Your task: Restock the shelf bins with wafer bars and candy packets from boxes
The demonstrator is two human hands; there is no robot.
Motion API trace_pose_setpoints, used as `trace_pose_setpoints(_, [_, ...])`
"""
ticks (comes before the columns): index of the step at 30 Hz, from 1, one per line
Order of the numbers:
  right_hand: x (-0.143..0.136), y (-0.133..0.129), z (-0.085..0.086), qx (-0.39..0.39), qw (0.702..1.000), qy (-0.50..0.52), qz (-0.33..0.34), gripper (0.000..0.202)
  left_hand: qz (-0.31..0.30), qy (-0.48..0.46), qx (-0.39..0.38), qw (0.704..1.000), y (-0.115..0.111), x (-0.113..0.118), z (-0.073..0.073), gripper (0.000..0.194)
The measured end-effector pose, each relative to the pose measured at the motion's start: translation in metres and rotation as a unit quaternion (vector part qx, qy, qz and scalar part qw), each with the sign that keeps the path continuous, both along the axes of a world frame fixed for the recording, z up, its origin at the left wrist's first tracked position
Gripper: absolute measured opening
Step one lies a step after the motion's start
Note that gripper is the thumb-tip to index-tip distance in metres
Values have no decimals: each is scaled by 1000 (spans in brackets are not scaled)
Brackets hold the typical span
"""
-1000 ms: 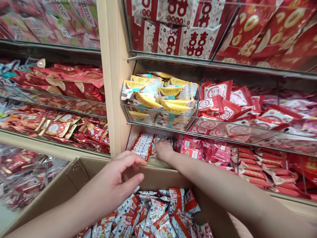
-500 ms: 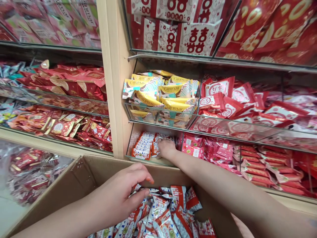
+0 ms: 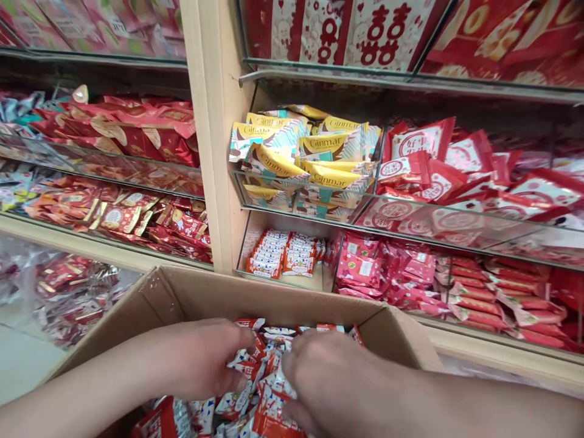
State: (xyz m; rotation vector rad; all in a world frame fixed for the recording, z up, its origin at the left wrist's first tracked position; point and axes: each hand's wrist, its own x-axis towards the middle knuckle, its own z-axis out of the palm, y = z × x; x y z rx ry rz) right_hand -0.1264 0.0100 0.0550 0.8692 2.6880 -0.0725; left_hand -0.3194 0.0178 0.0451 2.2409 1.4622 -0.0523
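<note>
An open cardboard box (image 3: 274, 299) holds many small red and white candy packets (image 3: 274, 407). Inside it, my left hand (image 3: 212, 359) touches packets at the left, its fingers curled and partly hidden among them. My right hand (image 3: 326, 371), blurred, is bent over the packets at the right, and what its fingers hold cannot be made out. Beyond the box, two rows of matching packets (image 3: 283, 252) stand in the lowest shelf compartment, with bare shelf at their right.
Yellow Ginmar packets (image 3: 322, 146) fill the compartment above, beside red and white packets (image 3: 422, 146). Pink packets (image 3: 360, 258) lie at lower right. A wooden upright (image 3: 212, 140) divides the shelves. Bagged red packets (image 3: 68, 286) are at lower left.
My right hand has come back from the lowest shelf into the box. My left hand has lowered into the packets. The view has shifted, so the shelf items appear higher.
</note>
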Motion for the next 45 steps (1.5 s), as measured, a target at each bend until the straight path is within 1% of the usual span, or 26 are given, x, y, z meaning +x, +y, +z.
trace_pose_setpoints(1, [-1,-1,-16,-31,999,-7,36,31,-9,43,-28,999,0,-2,0,20])
trace_pose_setpoints(2, [-2,0,-31,-42,998,-10,51,46,-20,79,-50,995,0,-4,0,22])
trace_pose_setpoints(3, [-2,2,-45,-52,997,-34,50,58,-26,98,-61,993,0,-4,0,25])
trace_pose_setpoints(5, [-3,6,-63,-53,996,-62,36,79,-23,89,-64,994,-2,-3,2,28])
trace_pose_setpoints(6, [-3,7,-67,-62,995,-68,29,82,-21,79,-67,994,-3,-2,3,28])
trace_pose_setpoints(8, [-3,5,-65,-97,993,-63,14,78,-19,63,-77,995,-6,2,6,29])
trace_pose_setpoints(11, [-4,-2,-51,-153,986,-62,-20,55,-17,63,-82,994,-9,5,11,31])
trace_pose_setpoints(14, [-2,-5,-43,-162,985,-56,-18,31,-14,52,-80,995,-10,4,12,30])
trace_pose_setpoints(16, [2,0,-41,-151,988,4,-36,19,-8,21,-77,997,-9,4,11,34])
trace_pose_setpoints(17, [5,3,-39,-141,986,70,-61,17,-4,-5,-71,997,-8,4,11,39])
trace_pose_setpoints(18, [8,8,-38,-133,974,156,-93,17,1,-40,-67,997,-7,5,10,45])
trace_pose_setpoints(19, [11,12,-36,-133,951,250,-125,18,5,-87,-68,994,-6,6,10,51])
trace_pose_setpoints(21, [17,20,-31,-173,875,421,-165,18,14,-184,-86,979,-3,11,11,53])
trace_pose_setpoints(23, [19,26,-27,-241,794,528,-181,17,41,-252,-112,960,0,16,13,42])
trace_pose_setpoints(24, [19,28,-26,-270,763,556,-186,18,63,-273,-118,953,1,19,14,35])
trace_pose_setpoints(25, [19,30,-26,-288,740,577,-189,21,88,-287,-114,947,3,21,16,30])
trace_pose_setpoints(28, [17,31,-26,-297,696,624,-195,28,144,-328,-88,929,5,24,19,25])
trace_pose_setpoints(30, [16,31,-27,-294,662,659,-203,32,160,-362,-68,916,5,25,22,26])
trace_pose_setpoints(33, [15,31,-25,-305,607,694,-238,37,180,-410,-56,892,4,25,25,28])
trace_pose_setpoints(35, [15,32,-22,-333,583,697,-254,38,206,-434,-55,875,3,25,27,29])
trace_pose_setpoints(37, [16,33,-21,-364,583,680,-255,39,231,-453,-44,860,3,25,28,28])
trace_pose_setpoints(39, [17,35,-22,-377,601,660,-249,38,235,-445,-32,864,3,25,28,27])
trace_pose_setpoints(40, [17,35,-23,-377,610,654,-244,37,226,-428,-25,875,3,24,28,26])
trace_pose_setpoints(42, [18,36,-27,-367,633,644,-224,34,174,-377,-8,910,1,23,27,29])
trace_pose_setpoints(43, [18,35,-29,-356,653,634,-211,32,138,-341,1,930,0,23,26,30])
trace_pose_setpoints(45, [18,32,-34,-321,706,602,-189,26,77,-259,10,963,-2,22,24,27])
